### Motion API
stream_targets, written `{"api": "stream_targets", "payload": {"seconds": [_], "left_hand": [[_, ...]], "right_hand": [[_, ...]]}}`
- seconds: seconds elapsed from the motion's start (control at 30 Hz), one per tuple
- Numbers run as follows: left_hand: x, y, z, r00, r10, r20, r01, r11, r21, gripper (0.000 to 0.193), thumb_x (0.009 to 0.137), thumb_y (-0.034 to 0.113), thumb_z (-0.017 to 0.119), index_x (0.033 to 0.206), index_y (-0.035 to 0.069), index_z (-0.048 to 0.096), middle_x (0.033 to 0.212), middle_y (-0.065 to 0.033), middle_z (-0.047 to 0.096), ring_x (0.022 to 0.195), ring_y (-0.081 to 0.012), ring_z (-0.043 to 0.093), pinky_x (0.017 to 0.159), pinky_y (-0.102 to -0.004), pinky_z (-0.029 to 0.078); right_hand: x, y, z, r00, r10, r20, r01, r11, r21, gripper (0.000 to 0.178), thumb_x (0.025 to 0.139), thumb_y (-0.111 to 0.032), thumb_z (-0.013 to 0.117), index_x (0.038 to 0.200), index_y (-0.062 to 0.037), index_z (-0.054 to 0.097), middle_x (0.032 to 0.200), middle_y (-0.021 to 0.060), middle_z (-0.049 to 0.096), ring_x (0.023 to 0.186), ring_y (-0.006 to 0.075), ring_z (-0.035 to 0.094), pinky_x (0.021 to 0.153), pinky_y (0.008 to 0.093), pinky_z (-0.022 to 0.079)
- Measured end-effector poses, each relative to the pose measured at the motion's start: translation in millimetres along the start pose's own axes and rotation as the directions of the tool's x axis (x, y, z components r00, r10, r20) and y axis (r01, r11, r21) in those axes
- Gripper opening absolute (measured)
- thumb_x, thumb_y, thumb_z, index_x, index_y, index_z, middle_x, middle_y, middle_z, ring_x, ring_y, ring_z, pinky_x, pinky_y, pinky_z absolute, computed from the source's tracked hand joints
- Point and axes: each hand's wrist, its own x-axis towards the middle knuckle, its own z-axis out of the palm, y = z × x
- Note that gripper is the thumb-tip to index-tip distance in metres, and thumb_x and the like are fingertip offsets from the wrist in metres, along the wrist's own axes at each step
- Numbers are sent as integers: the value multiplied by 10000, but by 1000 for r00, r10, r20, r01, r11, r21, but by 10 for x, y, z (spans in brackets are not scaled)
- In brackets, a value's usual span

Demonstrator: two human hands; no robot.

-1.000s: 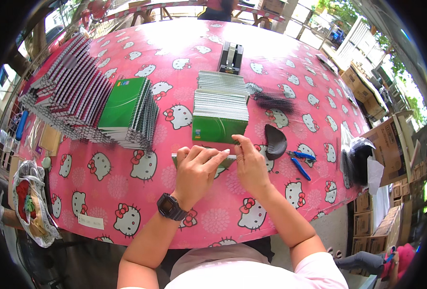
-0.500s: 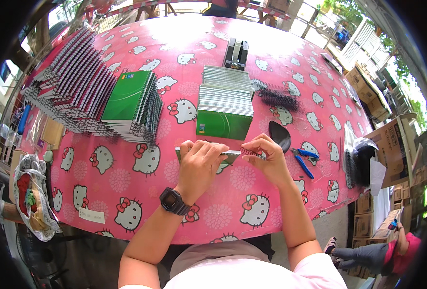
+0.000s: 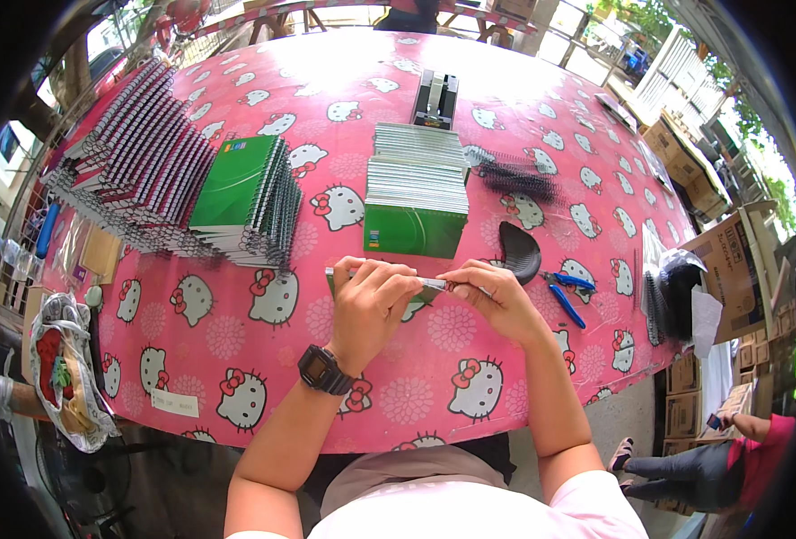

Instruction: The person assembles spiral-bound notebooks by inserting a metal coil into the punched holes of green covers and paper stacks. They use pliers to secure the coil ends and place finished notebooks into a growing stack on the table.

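A thin notebook (image 3: 432,283) stands on edge above the pink tablecloth, seen mostly along its spine. My left hand (image 3: 373,301) is closed over it. My right hand (image 3: 498,295) pinches a dark spiral coil (image 3: 452,287) at the notebook's right end; the fingers cover most of the coil, so how far it is threaded cannot be seen. Beyond my hands stands a block of unbound green-covered notebooks (image 3: 416,232). Right of my right hand lie a black curved tray-like piece (image 3: 518,254) and blue-handled cutting pliers (image 3: 567,295).
Spiral-bound notebooks rise in tall stacks (image 3: 137,166) at the left, beside a green-covered bound pile (image 3: 234,184). Loose black coils (image 3: 522,180) lie at the right. A black desktop device (image 3: 435,99) stands behind the block. Cardboard boxes (image 3: 730,269) and a person (image 3: 712,463) are off the right edge.
My right hand has moved slightly left, closer to the notebook and my left hand. Less of the coil shows between its fingers. The left hand keeps its grip.
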Motion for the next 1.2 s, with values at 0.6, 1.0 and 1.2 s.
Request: {"api": "stream_targets", "payload": {"seconds": [0.6, 1.0, 1.2], "left_hand": [[41, 69, -2, 996, -70, 49, 65, 994, 90, 200, 785, 344, 705, 763, 151, 657, 721, 44, 628, 704, -147, 562, 825, -353, 303], [27, 67, -13, 994, -104, 35, 100, 990, 101, 169, 788, 312, 709, 803, 150, 661, 765, 36, 640, 776, -150, 579, 902, -392, 288], [15, 40, -34, 995, -92, 50, 87, 991, 98, 168, 761, 287, 733, 853, 162, 669, 792, 37, 648, 807, -145, 591, 930, -400, 281]], "right_hand": [[30, -72, 164, 940, -273, -205, 188, 916, -355, 210, 683, 63, 661, 826, -63, 573, 821, 71, 518, 809, 260, 520, 713, 361, 443], [29, -65, 133, 968, -230, -103, 185, 926, -330, 288, 742, 27, 661, 1016, -48, 613, 891, 96, 559, 848, 290, 557, 721, 375, 474], [35, -164, 130, 990, -120, -79, 104, 977, -188, 395, 807, 16, 636, 1193, -39, 570, 890, 110, 592, 794, 240, 593, 701, 344, 494]]}}
